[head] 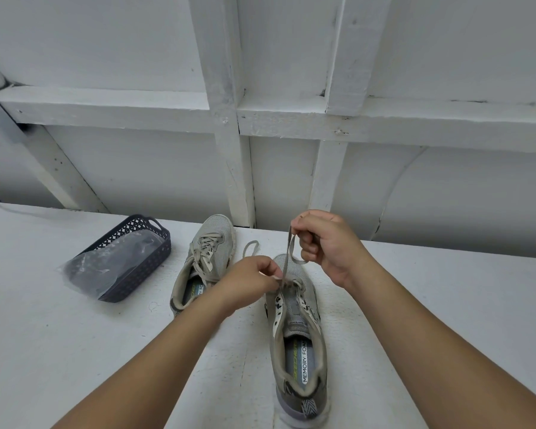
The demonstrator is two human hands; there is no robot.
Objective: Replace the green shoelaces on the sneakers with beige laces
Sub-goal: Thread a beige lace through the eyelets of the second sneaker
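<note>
Two grey sneakers are sitting on the white table, toes pointing away from the camera; the near sneaker is lying between the forearms, the far sneaker is lying just left of it and further back, laced and tied.

The right hand is curling its fingers round a greyish lace and is holding it raised above the toe of the near sneaker; the lace is running down from that fist to the lowest eyelets, with a loose loop trailing onto the table beyond the toe (colour reads grey-beige; cannot tell more under this light).

The left hand is pinching the same lace at the front eyelets of the near sneaker, fingertips pressed together on it; the upper eyelets of this sneaker are standing unlaced, tongue exposed.

A dark plastic basket is sitting on the table well left of the far sneaker; a clear plastic bag is lying in it and spilling over its near end; its contents are not discernible.
</note>
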